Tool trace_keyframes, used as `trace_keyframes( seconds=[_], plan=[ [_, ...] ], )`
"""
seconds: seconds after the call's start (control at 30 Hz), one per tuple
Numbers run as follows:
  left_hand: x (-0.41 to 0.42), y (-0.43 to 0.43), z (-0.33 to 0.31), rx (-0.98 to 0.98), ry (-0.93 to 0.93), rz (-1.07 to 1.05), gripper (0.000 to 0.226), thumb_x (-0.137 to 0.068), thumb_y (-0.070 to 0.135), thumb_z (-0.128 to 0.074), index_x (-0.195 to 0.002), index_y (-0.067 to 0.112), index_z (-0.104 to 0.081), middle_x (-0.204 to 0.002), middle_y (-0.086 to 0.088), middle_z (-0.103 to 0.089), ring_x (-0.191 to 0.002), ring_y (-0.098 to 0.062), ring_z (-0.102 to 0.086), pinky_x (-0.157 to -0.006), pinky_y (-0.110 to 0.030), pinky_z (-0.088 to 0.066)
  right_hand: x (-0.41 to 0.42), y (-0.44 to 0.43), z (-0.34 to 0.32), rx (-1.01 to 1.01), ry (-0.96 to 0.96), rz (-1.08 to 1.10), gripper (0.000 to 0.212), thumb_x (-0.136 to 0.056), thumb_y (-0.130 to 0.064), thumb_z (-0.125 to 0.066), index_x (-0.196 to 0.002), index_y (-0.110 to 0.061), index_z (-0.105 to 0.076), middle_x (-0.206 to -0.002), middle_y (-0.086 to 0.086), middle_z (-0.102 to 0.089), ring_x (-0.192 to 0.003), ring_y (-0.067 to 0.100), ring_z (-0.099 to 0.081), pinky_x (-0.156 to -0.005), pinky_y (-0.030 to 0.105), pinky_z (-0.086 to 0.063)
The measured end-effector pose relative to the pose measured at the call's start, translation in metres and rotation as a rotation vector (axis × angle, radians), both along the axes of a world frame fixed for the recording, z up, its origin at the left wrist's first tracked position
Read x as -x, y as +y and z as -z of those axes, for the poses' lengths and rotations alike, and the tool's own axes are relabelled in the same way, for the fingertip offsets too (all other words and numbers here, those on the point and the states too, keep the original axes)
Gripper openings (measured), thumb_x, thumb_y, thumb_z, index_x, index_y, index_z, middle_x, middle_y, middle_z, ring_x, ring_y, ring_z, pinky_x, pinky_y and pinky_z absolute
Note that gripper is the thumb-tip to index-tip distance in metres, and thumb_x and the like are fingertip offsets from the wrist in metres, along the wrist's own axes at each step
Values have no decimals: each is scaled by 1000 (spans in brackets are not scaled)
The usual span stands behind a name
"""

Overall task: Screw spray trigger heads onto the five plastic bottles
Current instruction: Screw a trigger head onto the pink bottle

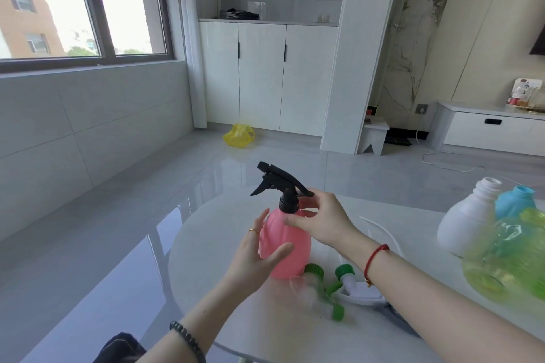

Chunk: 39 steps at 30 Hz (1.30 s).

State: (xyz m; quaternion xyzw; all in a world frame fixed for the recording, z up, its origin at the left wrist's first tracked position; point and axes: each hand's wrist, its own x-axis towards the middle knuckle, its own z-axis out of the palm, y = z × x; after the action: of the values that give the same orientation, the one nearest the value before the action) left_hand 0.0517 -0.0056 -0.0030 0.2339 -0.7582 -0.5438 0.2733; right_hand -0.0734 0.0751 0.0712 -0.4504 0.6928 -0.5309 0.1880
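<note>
A pink bottle (290, 247) stands upright on the white table (224, 268) with a black spray trigger head (280, 186) on its neck. My left hand (259, 256) cups the bottle's left side, fingers spread against it. My right hand (321, 221) pinches the black collar and the bottle's shoulder from the right. Loose green-and-white trigger heads (339, 283) lie on the table just in front of the pink bottle. At the right stand a white bottle (466, 224) and a blue bottle (514, 203), both with bare open necks, and a clear green bottle (507, 259), blurred.
The table's rounded edge runs close on the left, with glossy grey floor beyond. A white dip tube (380, 230) curves across the table behind my right wrist. A yellow bag (239, 135) lies on the floor by the white cabinets.
</note>
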Motion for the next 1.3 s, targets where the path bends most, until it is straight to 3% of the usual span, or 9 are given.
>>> trace_keyframes(
  seconds=[0.1, 0.2, 0.4, 0.47, 0.7, 0.83, 0.93, 1.13, 1.3],
  plan=[
    [-1, -13, -4, -13, 27, 44, 44, -77, 32, -65, -109, 42, -37, -123, 10, -47, -120, -11, -46, -93, -38, -49, 8, 9, 7, -159, 5, -86, 54, -72, -11, -73, -119, -29, -54, -119, -4, -59, -111, 14, -53, -98, 34, -44],
    [-1, -37, -5, 103, -30, -7, 33, -85, 26, -56, -115, 34, -44, -127, 6, -49, -118, -16, -47, -93, -33, -42, 14, 13, 17, -224, 47, -56, 71, -71, -14, -74, -131, -29, -40, -124, -7, -51, -110, 15, -50, -96, 38, -45],
    [8, -56, -9, 53, -79, 42, 46, -77, 44, -61, -118, 44, -41, -118, 21, -51, -101, 6, -53, -68, -13, -47, 12, -12, 41, -210, 88, 9, 79, -68, -22, -76, -132, -33, -32, -128, -6, -47, -107, 14, -49, -78, 23, -43],
    [17, -63, -8, 58, -64, 18, 63, -72, 43, -67, -126, 36, -37, -120, 18, -49, -105, 1, -52, -72, -16, -48, 15, -26, 45, -169, 69, 37, 79, -69, -23, -76, -133, -29, -32, -131, -4, -47, -111, 15, -49, -83, 25, -43],
    [58, -114, -19, 41, -67, -13, 58, -81, 24, -64, -131, 25, -34, -128, 3, -44, -106, -12, -49, -63, -10, -45, 47, -90, 48, -130, 55, 80, 73, -71, -21, -73, -132, -22, -33, -130, 2, -50, -104, 15, -50, -85, 29, -44],
    [78, -140, -21, 28, -82, -33, 62, -83, 19, -61, -137, 19, -29, -138, -3, -42, -109, -14, -48, -79, -21, -42, 64, -121, 51, -148, 51, 104, 75, -70, -20, -74, -133, -23, -32, -131, 2, -49, -113, 24, -52, -92, 37, -47],
    [86, -151, -22, 39, -98, -35, 64, -84, 20, -59, -139, 20, -26, -142, -5, -38, -110, -12, -47, -78, -18, -42, 72, -134, 53, -134, 54, 107, 76, -70, -21, -74, -133, -23, -32, -132, 3, -48, -113, 24, -52, -92, 38, -47],
    [83, -144, -18, 52, -202, -111, 82, -83, 36, -57, -144, 25, -3, -153, 0, -20, -138, -20, -27, -96, -28, -31, 74, -124, 57, -187, 65, 116, 90, -72, -23, -73, -141, -25, -16, -143, 9, -35, -124, 28, -43, -101, 41, -41],
    [62, -106, -10, 76, -175, -221, 74, -83, 34, -59, -142, 20, -16, -146, -9, -29, -127, -25, -38, -97, -36, -36, 68, -50, 60, -133, 54, 116, 81, -73, -24, -72, -137, -31, -23, -142, 7, -35, -120, 21, -45, -95, 32, -42]
  ],
)
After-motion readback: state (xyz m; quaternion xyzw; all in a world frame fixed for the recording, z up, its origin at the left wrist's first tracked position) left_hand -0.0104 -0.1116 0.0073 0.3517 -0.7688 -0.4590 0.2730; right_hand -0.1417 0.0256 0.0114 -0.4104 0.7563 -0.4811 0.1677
